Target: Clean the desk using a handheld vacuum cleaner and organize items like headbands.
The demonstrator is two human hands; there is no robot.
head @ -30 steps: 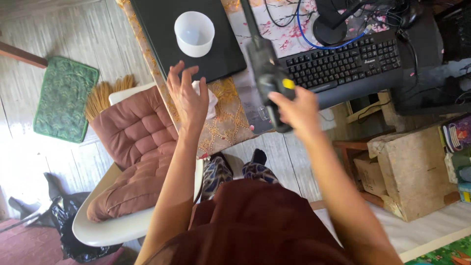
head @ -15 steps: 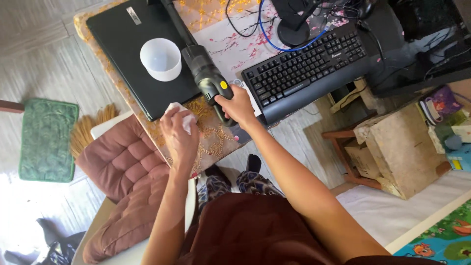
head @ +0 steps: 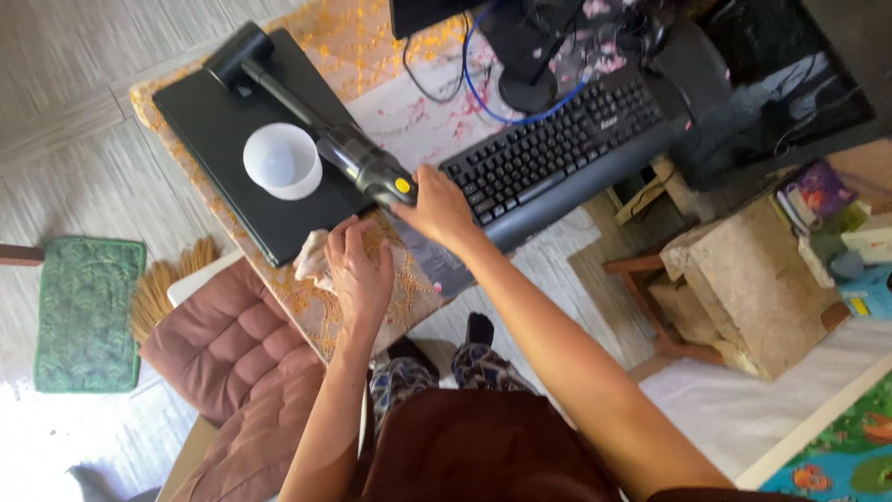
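The right hand (head: pixel 437 206) is clamped round the grip of a stiff, fairly light handheld vacuum (head: pixel 358 163) lying over the laptop (head: pixel 218 149); left hand (head: pixel 358 270) fingers press together on a soft white cloth (head: pixel 311 258) on the table

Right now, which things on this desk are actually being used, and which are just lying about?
In use:
handheld vacuum, gripped by the right hand
white cloth, under the left hand
closed laptop, under the vacuum nozzle

Lying about:
white cup
keyboard
cushioned chair
cardboard box
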